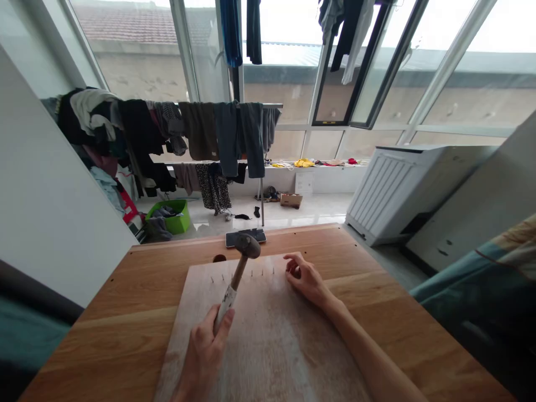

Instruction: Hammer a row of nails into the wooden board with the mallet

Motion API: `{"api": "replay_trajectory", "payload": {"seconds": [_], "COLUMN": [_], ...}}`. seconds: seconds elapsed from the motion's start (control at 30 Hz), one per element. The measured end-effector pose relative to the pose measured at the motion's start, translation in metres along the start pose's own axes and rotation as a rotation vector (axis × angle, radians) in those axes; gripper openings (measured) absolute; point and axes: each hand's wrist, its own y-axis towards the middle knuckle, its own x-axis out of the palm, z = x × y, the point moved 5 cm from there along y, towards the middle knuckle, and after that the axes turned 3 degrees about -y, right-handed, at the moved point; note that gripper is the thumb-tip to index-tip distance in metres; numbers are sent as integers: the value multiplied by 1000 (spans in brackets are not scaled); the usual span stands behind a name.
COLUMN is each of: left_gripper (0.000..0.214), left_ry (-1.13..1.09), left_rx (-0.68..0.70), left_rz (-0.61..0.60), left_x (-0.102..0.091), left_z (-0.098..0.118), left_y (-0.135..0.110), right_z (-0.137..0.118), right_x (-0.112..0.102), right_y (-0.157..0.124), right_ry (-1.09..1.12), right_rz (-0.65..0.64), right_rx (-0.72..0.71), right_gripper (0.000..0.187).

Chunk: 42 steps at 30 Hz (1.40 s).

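hammer [237, 277] firmly in left hand [205, 341], right hand [307, 281] near far corner of board [263, 324], its hold unclear

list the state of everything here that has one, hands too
left hand: closed round the hammer's handle
hammer: held, head up
right hand: fingers curled, unclear whether holding anything
nails: standing up from the board
board: lying flat on the table
phone: lying flat, screen dark
sash: open
rack: standing, hung with clothes
basket: upright, clothes inside
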Motion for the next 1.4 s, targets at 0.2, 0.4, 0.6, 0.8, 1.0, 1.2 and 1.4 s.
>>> {"api": "replay_trajectory", "payload": {"seconds": [0.2, 0.4, 0.6, 0.8, 1.0, 1.2, 1.4], "left_gripper": [54, 50, 44, 38, 38, 38, 37], "left_ry": [28, 50, 66, 94, 125, 159, 438], "left_rx": [34, 60, 101, 118, 97, 115, 294], "left_rz": [-29, -89, -198, -296, -313, -291, -152], "left_x": [3, 5, 16, 32, 41, 37, 27], "left_z": [2, 7, 35, 54, 49, 49, 30], "left_y": [-1, -3, -5, -8, -6, -11, -37], "right_z": [-2, -1, -2, -1, 1, -2, 12], "right_x": [0, 0, 1, -2, -3, -3, -20], "right_y": [0, 1, 2, 1, 0, -1, 2], "right_ry": [-21, 8, -5, -47, -35, -34, 152], "right_rz": [4, -16, 6, 48, 49, 24, 104], "right_rx": [-17, 22, 22, 24, 19, 28, 73], "right_gripper": [39, 39, 40, 38, 65, 64, 66]}}
